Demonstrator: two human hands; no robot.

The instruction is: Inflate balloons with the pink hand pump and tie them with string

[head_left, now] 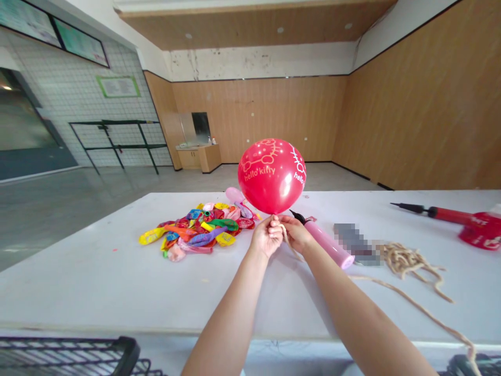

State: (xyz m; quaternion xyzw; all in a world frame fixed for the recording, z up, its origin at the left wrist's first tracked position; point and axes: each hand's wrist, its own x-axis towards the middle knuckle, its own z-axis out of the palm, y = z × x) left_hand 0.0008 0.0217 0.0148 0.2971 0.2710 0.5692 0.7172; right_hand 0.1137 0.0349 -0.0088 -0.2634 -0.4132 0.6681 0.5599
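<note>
An inflated red balloon (272, 177) with "hello kitty" print stands upright above my two hands, its neck pointing down. My left hand (268, 236) is closed in a pinch at the balloon's neck. Against it, my right hand (296, 234) is also closed, its fingertips at the same spot with a beige rope (286, 239). The rope hangs down between the hands; its exact wrap around the neck is hidden by my fingers. Just right of my right hand lies a pink balloon pump (331, 244) with a black nozzle.
Left of my hands is a pile of uninflated balloons (203, 227). To the right lie a blurred-out flat object (354, 244), a heap of rope (405, 261), a red-and-black pump (446, 214) and another red balloon (483, 232). A black rack (66, 355) stands by the white table's (117, 292) front edge.
</note>
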